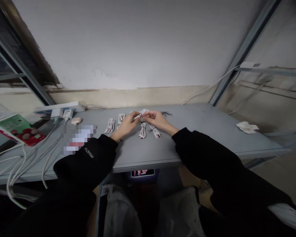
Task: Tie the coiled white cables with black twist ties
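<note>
The person works with both hands above the table (199,131), near its middle. Between the hands is the held cable bundle (144,111), a white cable folded in loops, and it is raised a little from the surface, as it seems, perhaps so that the fingers can reach around it. The left hand (129,124) has its fingers narrow around one end of the loops, probably for keeping them flat and together. The right hand (160,120) comes from the other side, with its fingertips close together at the dark tie (141,115) that crosses the bundle. Whether these fingers pinch the tie itself or the cable, one cannot tell at this size.

Nearer to the front edge lie two tied bundles, one straight (142,130) and one slanted (156,131), well within reach. To the left of the left hand lie other white bundles (110,125), side by side. Such spacing likely prevents the loops from catching each other. Just beyond the right hand is a small heap of thin black ties (167,114), which seems a convenient place for these fingers. The power strip (74,106) and the green and red box (17,130) stand at the far left, apart from the working space.
</note>
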`<action>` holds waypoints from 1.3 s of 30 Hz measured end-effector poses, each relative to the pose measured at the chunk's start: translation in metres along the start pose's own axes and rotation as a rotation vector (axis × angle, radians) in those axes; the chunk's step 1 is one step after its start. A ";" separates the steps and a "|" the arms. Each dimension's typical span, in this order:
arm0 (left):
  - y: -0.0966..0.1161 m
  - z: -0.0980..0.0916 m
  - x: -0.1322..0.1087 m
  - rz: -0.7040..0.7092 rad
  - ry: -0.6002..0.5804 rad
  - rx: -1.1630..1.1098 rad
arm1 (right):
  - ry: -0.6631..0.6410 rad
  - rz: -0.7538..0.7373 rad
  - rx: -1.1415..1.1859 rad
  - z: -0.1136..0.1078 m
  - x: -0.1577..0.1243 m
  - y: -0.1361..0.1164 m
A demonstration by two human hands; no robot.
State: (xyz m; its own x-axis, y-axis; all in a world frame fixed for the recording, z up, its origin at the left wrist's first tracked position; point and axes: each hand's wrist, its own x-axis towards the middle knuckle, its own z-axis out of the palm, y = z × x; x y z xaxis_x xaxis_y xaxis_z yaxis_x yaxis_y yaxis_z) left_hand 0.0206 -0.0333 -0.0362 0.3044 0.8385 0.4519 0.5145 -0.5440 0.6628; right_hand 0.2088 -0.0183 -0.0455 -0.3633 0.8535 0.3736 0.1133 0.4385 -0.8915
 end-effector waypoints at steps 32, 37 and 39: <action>0.030 -0.008 0.004 -0.506 -0.240 -1.061 | 0.143 -0.483 -0.373 0.010 -0.006 -0.006; 0.038 -0.016 0.004 -0.568 -0.291 -1.291 | 0.245 -0.641 -0.398 0.013 -0.008 -0.009; 0.040 -0.017 0.003 -0.561 -0.304 -1.325 | 0.300 -0.667 -0.379 0.016 -0.009 -0.008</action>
State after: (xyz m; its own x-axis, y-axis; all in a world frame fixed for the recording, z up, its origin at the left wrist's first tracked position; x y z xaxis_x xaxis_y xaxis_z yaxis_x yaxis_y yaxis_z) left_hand 0.0286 -0.0535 0.0017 0.5565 0.8277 -0.0728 -0.4236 0.3580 0.8321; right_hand 0.1960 -0.0340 -0.0456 -0.2081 0.3957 0.8945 0.2851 0.8993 -0.3315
